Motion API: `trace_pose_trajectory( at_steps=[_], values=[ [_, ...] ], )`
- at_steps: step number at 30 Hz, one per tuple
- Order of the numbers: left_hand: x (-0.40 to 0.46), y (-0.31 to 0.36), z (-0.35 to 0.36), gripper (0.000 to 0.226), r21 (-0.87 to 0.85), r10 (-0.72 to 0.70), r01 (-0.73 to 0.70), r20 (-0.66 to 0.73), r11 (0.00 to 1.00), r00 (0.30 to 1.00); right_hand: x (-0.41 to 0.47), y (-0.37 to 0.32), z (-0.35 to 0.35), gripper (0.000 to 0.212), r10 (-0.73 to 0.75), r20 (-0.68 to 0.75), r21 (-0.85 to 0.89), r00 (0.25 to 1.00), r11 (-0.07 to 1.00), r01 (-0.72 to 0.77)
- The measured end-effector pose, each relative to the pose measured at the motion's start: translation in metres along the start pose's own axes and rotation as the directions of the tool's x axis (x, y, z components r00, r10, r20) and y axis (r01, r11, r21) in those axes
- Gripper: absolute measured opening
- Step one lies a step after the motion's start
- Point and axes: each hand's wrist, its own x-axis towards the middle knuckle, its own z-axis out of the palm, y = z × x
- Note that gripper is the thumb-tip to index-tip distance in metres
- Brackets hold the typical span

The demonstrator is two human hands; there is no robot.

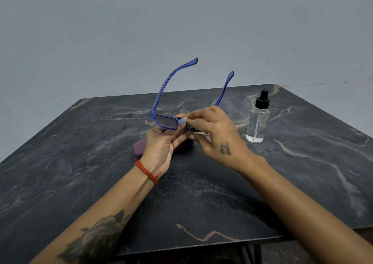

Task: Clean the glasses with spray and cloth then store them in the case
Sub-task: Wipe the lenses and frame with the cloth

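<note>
Blue-framed glasses (165, 120) with dark lenses are held above the table, temples open and pointing up and away. My left hand (161, 148) grips the frame at the bridge from below, thumb on the front. My right hand (216, 134) covers the right lens and pinches a pale cloth (201, 120) against it; little of the cloth shows. A dark purple case (140, 147) lies shut on the table under my left hand, mostly hidden. The clear spray bottle (258, 120) with a black nozzle stands upright to the right of my hands.
The dark marble table (80, 163) has its front edge near me and its far edge against a plain grey wall (121, 31).
</note>
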Motion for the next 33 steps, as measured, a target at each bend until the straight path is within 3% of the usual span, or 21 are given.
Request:
trace_pose_trajectory(
  at_steps=[10, 15, 19, 23, 33],
  values=[
    [0.003, 0.000, -0.002, 0.014, -0.034, -0.012, 0.011, -0.016, 0.999, 1.000, -0.002, 0.000, -0.005, 0.045, -0.026, 0.072, -0.290, 0.997, 0.956, 0.046],
    [0.002, 0.001, -0.002, 0.012, -0.005, 0.016, -0.016, -0.024, 1.000, 1.000, -0.002, 0.000, -0.003, 0.023, -0.092, -0.017, -0.441, 0.996, 0.894, 0.076],
    [0.002, 0.001, -0.001, 0.012, 0.006, 0.029, -0.029, -0.030, 1.000, 0.999, -0.001, -0.002, -0.004, 0.036, -0.143, -0.086, -0.378, 0.986, 0.920, 0.100],
    [0.003, 0.001, -0.002, 0.012, -0.006, 0.031, -0.031, -0.039, 0.999, 0.999, -0.003, -0.005, -0.003, 0.023, -0.124, -0.117, -0.392, 0.985, 0.917, 0.069],
    [0.004, 0.001, -0.004, 0.020, -0.039, 0.035, -0.036, -0.016, 0.999, 0.999, -0.002, -0.012, 0.002, 0.036, -0.006, -0.147, -0.086, 0.989, 0.996, -0.007]
  ],
)
